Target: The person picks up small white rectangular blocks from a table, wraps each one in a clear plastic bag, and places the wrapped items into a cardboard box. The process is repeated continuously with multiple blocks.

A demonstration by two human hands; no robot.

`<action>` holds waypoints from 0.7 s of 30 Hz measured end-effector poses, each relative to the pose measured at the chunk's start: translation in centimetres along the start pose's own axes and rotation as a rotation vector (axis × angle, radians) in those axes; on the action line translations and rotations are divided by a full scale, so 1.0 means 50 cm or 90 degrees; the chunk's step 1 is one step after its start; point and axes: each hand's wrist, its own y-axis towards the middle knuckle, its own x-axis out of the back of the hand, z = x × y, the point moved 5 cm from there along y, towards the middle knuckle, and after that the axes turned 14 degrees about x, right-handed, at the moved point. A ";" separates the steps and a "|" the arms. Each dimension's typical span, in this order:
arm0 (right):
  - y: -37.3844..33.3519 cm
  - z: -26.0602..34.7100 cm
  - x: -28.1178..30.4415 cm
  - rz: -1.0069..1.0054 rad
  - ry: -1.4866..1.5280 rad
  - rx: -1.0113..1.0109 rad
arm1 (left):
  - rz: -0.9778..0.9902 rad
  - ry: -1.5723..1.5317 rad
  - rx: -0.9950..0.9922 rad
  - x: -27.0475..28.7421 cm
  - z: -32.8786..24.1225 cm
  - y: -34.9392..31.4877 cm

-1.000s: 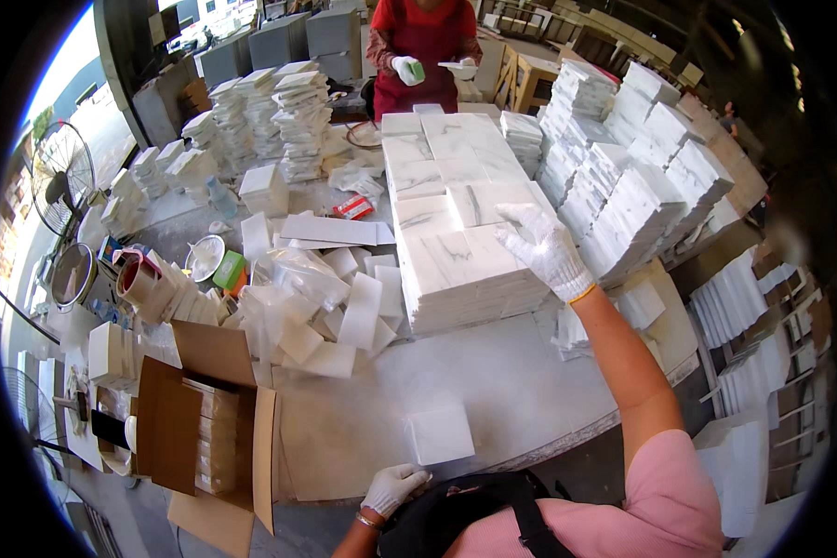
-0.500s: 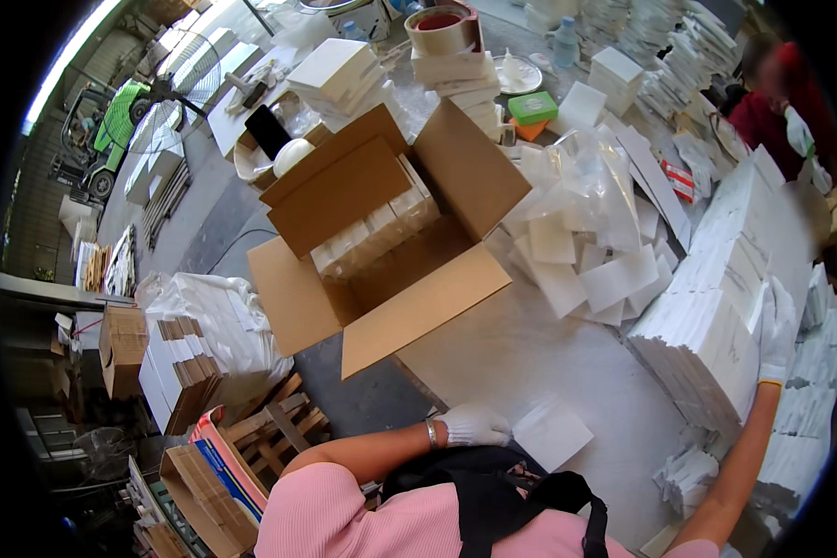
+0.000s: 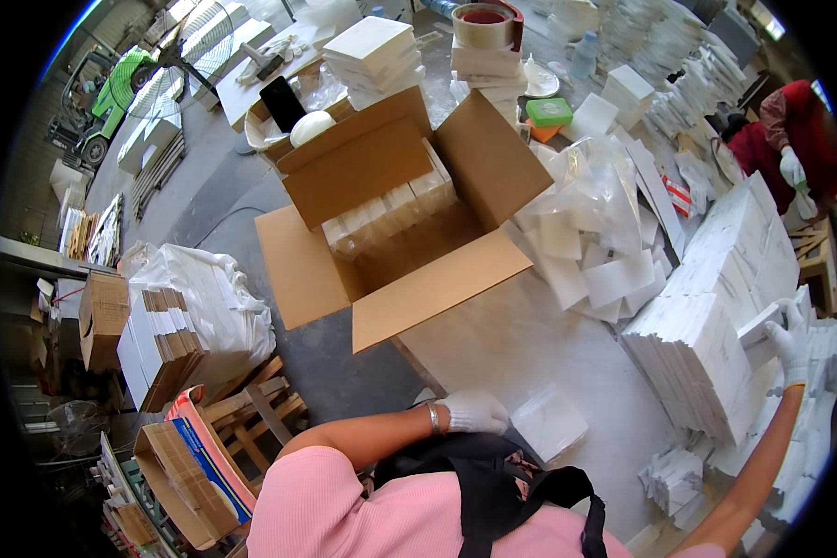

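My right hand (image 3: 790,337), in a white glove, has its fingers closed on the upper edge of a white marble-look tile (image 3: 759,325). That tile leans a little apart from a long row of grey-veined white tiles (image 3: 702,325) standing on edge at the right. My left hand (image 3: 475,412), also gloved, rests near my body with its fingers curled and nothing visible in them. Beside it lies a small square stack of white sheets (image 3: 550,423). An open cardboard box (image 3: 442,293) stands ahead, with wrapped white blocks (image 3: 391,212) lined up along its far side.
Loose white foam sheets and clear plastic (image 3: 614,242) lie between box and tiles. A tape roll (image 3: 484,26) tops a stack behind the box. A person in red (image 3: 795,139) works at the far right. At left are a pallet (image 3: 256,409), cartons (image 3: 181,488) and a green forklift (image 3: 112,98).
My right hand has moved up and slightly right, and a tile now tilts away from the row at its fingers. My left hand's fingers look more curled. The view has shifted slightly.
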 end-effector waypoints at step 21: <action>-0.185 0.572 -0.486 0.138 0.501 -0.037 | 0.102 -0.131 0.161 0.009 -0.007 -0.008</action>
